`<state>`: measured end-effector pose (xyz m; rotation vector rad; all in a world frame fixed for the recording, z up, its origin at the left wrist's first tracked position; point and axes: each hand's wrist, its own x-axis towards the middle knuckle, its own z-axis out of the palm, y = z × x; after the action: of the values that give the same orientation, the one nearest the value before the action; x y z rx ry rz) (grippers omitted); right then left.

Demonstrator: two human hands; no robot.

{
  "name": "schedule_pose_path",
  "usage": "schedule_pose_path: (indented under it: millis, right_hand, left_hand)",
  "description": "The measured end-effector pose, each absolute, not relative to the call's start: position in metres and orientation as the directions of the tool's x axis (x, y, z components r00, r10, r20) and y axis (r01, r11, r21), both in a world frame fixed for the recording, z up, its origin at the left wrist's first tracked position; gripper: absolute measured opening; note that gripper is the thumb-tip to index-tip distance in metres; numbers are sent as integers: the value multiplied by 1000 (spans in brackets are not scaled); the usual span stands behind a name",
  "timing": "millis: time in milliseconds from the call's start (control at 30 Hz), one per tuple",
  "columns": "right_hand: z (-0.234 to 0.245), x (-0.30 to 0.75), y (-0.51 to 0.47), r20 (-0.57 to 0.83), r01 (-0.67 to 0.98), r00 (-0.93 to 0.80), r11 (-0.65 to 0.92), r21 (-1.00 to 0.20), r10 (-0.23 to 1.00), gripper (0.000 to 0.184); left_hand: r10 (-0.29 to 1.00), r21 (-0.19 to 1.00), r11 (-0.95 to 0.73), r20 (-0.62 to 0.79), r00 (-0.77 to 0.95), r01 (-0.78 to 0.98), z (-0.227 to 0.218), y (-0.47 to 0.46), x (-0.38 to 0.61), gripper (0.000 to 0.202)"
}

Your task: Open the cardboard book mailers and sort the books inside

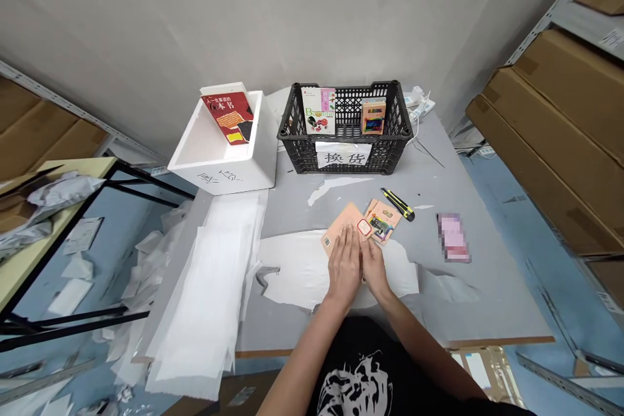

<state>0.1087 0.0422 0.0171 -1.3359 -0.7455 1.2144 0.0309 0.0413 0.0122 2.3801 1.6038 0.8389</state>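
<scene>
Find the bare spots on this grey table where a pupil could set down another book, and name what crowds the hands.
Bare grey tabletop lies right of the blurred pink packet, and between the black crate and the yellow utility knife. It is crowded at the left hand and right hand, where two books lie by white wrapping.

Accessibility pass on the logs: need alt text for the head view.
A left hand and right hand rest on a peach paperback book beside a smaller peach book on a grey table, near a yellow-and-black utility knife. Behind stand a black plastic crate holding a white book and a small book, and a white foam box holding a red book.
</scene>
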Motion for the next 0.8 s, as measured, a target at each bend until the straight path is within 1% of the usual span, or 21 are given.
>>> schedule_pose_path:
  millis: [67, 100, 167, 233, 267, 333, 433, 567, 633, 700, 767, 800]
  right_hand:
    - [14, 114, 43, -240, -218, 337, -173, -961, 910, 36]
    - [12, 118, 44, -238, -221, 349, -167, -961, 907, 37]
    - [8, 127, 45, -232, -254, 332, -151, -955, 914, 40]
    - [4, 137, 48, -241, -281, 312, -152, -947, 919, 42]
    - [3, 141, 50, -249, -291, 304, -159, -944, 920, 43]
    - [1, 149, 57, -274, -295, 291, -186, -937, 917, 44]
    - [1, 155, 74, -351, -287, 269, -273, -918, 897, 43]
    - [4, 153, 95, -474, -293, 232, -403, -867, 850, 35]
    - [3, 152, 101, -492, -287, 198, -430, -856, 848, 34]
    - [1, 153, 103, -482, -253, 174, -434, -865, 859, 34]
    - [-1, 154, 105, -456, -166, 165, -431, -887, 875, 36]
    - [-3, 154, 106, -437, -96, 170, -427, -899, 883, 37]
  left_hand:
    - [898, 454, -424, 323, 299, 783, 17, 43, 31, 49]
    - [918, 494, -388, 285, 277, 778, 21, 46, 29, 49]
    - [976, 616, -216, 155, 153, 758, 27, 55, 20, 51]
    - [999, 752, 9, -29, 21, 659, 31, 67, 8, 51]
    - [993, 805, 94, -121, 6, 586, 33, 72, 2, 47]
    - [964, 868, 198, -256, 67, 455, 36, 81, -5, 37]
    - [920, 891, 295, -363, 151, 344, 42, 91, -4, 41]
    - [866, 864, 427, -476, 153, 267, 51, 103, 5, 40]
    - [857, 859, 441, -489, 161, 260, 53, 107, 5, 40]
    - [856, 864, 430, -482, 186, 260, 54, 109, 2, 40]
    - [857, 878, 408, -463, 225, 251, 55, 108, -3, 41]
    - [859, 886, 392, -449, 246, 249, 54, 107, -6, 41]
